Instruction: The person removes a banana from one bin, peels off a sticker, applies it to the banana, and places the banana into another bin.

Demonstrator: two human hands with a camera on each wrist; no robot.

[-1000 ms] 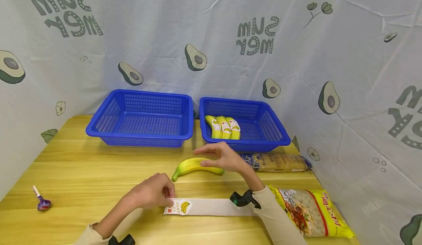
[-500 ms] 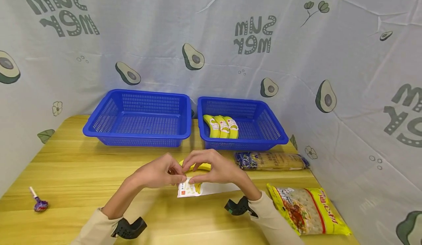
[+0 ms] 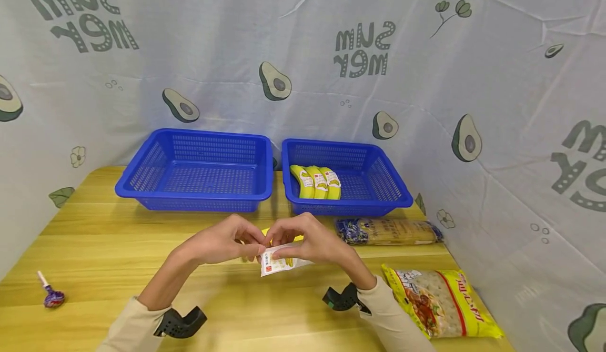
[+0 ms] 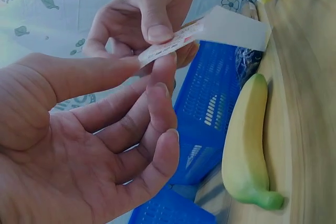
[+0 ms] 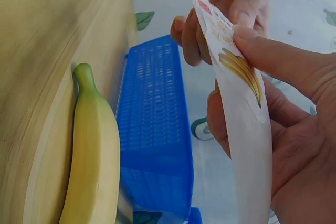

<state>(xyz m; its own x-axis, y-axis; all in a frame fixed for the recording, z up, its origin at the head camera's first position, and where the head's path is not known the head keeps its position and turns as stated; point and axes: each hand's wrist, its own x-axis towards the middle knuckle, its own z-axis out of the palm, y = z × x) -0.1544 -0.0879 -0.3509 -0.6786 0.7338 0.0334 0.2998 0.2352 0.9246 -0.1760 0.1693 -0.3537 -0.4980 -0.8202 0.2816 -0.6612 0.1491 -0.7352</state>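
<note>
Between my two hands, raised above the table, is a white sticker strip [image 5: 247, 140] with a label printed with bananas near its end. My left hand [image 3: 218, 244] pinches the end corner between thumb and fingertip, the other fingers loosely bent. Thumb on the printed label, my right hand [image 3: 314, 244] grips the strip a little further along; its fingers lie behind the strip. An unlabelled yellow banana [image 4: 247, 140] with a green tip lies on the table just beyond the hands, mostly hidden by them in the head view.
At the back stand two blue baskets: the left basket [image 3: 194, 195], and the right basket [image 3: 350, 204] holding three labelled bananas [image 3: 320, 183]. A noodle pack [image 3: 390, 232] and a yellow food bag [image 3: 440, 302] lie to the right. A lollipop [image 3: 53, 295] lies far left.
Both hands have come together and lifted the sticker strip off the table. The right hand left the banana and took hold of the strip, which has turned and tilted between the hands.
</note>
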